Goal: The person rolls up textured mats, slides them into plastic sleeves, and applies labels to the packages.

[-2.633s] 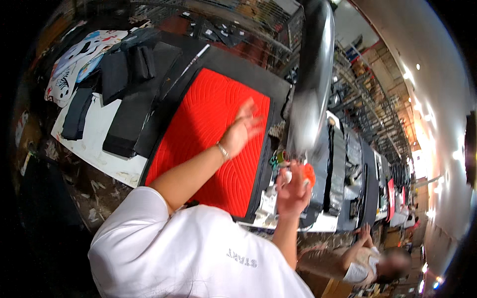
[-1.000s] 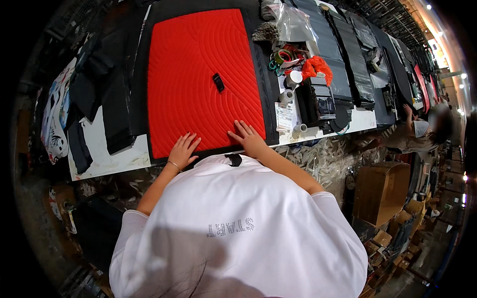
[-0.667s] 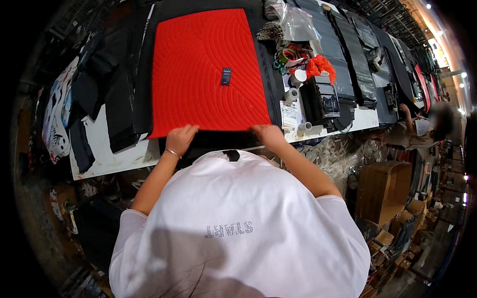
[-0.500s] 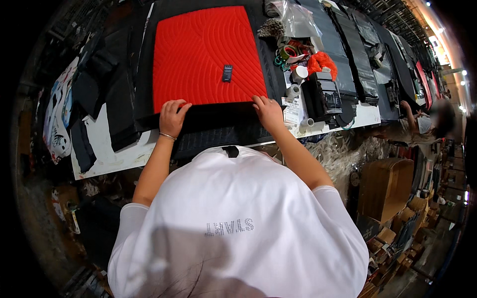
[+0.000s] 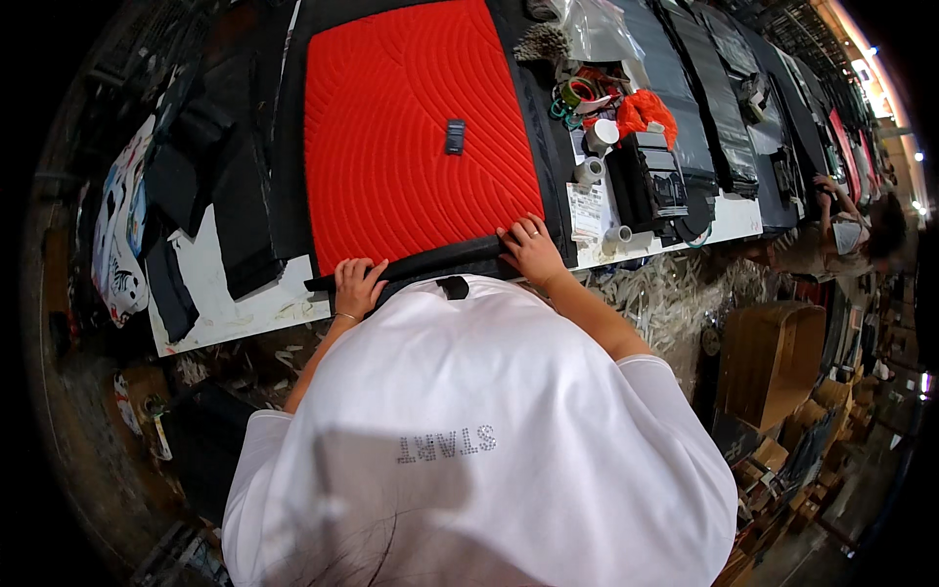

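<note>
My left hand (image 5: pixel 357 286) and right hand (image 5: pixel 533 250) both grip the near black-bound edge of a large red quilted fabric panel (image 5: pixel 411 147), which spreads away from my fingers across the white worktable (image 5: pixel 235 303). It looks soft, floppy and light; holding the edge near both corners seems best.

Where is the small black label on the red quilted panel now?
In the head view the small black label lies on the red quilted panel, right of its centre, well beyond both hands.
</note>
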### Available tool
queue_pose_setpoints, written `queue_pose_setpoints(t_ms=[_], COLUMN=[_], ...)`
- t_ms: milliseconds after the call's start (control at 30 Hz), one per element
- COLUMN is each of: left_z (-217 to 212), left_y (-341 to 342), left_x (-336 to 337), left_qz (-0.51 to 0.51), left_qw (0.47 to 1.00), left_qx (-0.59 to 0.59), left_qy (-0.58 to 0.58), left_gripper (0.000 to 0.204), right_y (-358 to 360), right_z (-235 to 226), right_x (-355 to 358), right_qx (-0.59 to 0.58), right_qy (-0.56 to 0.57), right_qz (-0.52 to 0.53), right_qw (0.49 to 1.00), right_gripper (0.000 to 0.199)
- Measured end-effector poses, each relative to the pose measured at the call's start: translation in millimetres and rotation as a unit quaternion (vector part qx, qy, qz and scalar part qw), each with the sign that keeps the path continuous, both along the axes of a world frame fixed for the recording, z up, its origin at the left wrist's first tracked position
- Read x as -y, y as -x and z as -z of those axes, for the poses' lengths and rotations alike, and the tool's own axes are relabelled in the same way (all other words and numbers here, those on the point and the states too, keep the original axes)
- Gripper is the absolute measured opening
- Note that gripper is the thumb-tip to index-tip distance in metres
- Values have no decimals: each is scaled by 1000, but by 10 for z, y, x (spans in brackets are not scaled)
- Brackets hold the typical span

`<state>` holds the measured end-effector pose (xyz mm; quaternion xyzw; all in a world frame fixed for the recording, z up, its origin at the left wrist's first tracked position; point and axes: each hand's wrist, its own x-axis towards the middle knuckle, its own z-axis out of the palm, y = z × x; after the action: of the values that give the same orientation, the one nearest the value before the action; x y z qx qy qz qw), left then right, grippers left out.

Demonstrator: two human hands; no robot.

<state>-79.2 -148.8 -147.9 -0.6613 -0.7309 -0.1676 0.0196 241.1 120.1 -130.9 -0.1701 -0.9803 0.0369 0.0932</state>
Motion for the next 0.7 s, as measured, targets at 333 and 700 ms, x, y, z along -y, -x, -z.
queue_pose_setpoints(t_ms=[333, 700], left_z=[-279, -85], left_y=[354, 267], left_x=[-479, -414], left_qz=[-98, -38], left_qw=[961, 994], left_qx=[230, -99], left_qy=[120, -13], left_gripper=[17, 39], right_y=[292, 636], right_z=[-111, 16], right_x=[-245, -513], right_qx=[9, 34], right_qy=[80, 40], right_qz=[78, 122], right_qw=[994, 991], right_gripper=[26, 31])
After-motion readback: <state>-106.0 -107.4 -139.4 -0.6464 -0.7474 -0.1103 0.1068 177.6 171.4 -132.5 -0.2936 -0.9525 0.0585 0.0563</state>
